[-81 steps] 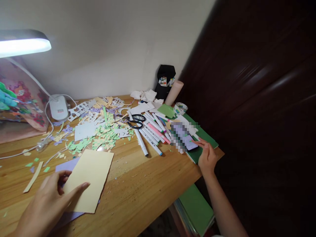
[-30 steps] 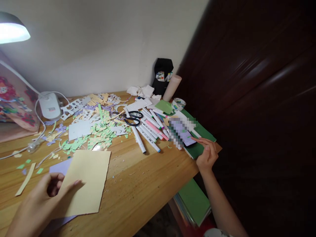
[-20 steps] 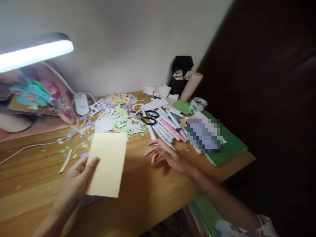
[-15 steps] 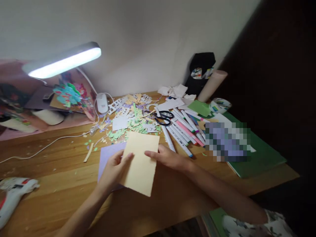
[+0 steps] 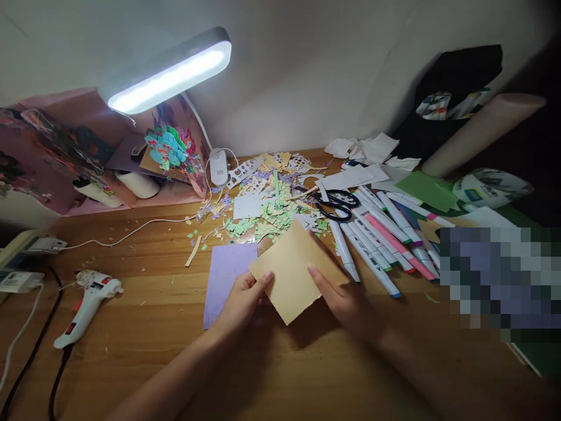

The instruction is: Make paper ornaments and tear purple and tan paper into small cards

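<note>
A pale yellow sheet of paper (image 5: 291, 275) is held up over the desk, turned so that one corner points down toward me. My left hand (image 5: 252, 295) pinches its left edge, thumb on top and fingers underneath. On the opposite side, my right hand (image 5: 335, 292) grips the sheet with its thumb on the upper face; its other fingers are mostly hidden. The lower right edge of the sheet looks rough. Flat on the desk beside my left hand lies a purple sheet of paper (image 5: 225, 280), partly covered by that hand.
Paper scraps (image 5: 272, 204) are heaped behind the sheet, with black-handled scissors (image 5: 337, 204) and several markers (image 5: 377, 240) to their right. A glue gun (image 5: 87, 307) lies at left. A lit lamp (image 5: 175, 73) hangs above a pink decorated box (image 5: 175, 196).
The yellow sheet has turned from nearly upright to a diagonal position, still between both hands. My view has shifted left, bringing the whole glue gun and a power strip into sight.
</note>
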A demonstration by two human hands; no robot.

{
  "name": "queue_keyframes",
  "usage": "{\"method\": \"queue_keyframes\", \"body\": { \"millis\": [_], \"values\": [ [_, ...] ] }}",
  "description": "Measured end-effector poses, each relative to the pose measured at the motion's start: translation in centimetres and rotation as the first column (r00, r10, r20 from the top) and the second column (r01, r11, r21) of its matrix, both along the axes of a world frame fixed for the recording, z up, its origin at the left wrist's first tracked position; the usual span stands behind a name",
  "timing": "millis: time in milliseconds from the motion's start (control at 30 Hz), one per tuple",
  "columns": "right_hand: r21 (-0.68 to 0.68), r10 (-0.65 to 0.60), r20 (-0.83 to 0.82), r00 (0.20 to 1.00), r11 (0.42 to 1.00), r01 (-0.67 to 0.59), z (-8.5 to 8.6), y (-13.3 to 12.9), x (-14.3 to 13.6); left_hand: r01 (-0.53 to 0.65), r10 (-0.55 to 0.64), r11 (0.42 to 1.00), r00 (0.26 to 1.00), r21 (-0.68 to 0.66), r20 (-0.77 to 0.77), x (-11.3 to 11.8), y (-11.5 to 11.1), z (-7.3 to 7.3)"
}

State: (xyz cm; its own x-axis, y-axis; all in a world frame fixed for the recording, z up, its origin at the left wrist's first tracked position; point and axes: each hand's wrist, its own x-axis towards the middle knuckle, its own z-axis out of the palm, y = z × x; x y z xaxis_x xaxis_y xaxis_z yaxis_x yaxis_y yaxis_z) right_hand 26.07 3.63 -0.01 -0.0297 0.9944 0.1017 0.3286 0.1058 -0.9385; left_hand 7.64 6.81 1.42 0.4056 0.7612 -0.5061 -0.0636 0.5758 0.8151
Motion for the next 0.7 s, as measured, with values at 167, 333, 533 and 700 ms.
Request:
{"method": "queue_keyframes", "body": {
  "millis": [167,333,533,700],
  "values": [
    [0.136,0.293,0.317,0.902,0.927,-0.349,0.7,-0.2,-0.4,-0.075,0.067,0.996,0.988,0.054,0.136,-0.2,-0.4,0.2],
    [0.075,0.344,0.478,0.808,0.901,-0.428,0.9,-0.6,-1.0,-0.065,0.061,0.989,0.998,0.134,0.035,-0.2,-0.8,0.8],
    [0.117,0.393,0.240,0.888,0.896,-0.428,1.3,-0.4,-0.3,0.008,0.000,0.970,0.999,0.245,-0.032,-0.3,-0.6,1.0],
    [0.050,0.326,0.039,0.945,0.943,-0.328,1.4,-0.4,-0.7,0.070,-0.046,0.969,0.993,0.239,-0.106,-0.4,-0.7,1.1]
  ]
}}
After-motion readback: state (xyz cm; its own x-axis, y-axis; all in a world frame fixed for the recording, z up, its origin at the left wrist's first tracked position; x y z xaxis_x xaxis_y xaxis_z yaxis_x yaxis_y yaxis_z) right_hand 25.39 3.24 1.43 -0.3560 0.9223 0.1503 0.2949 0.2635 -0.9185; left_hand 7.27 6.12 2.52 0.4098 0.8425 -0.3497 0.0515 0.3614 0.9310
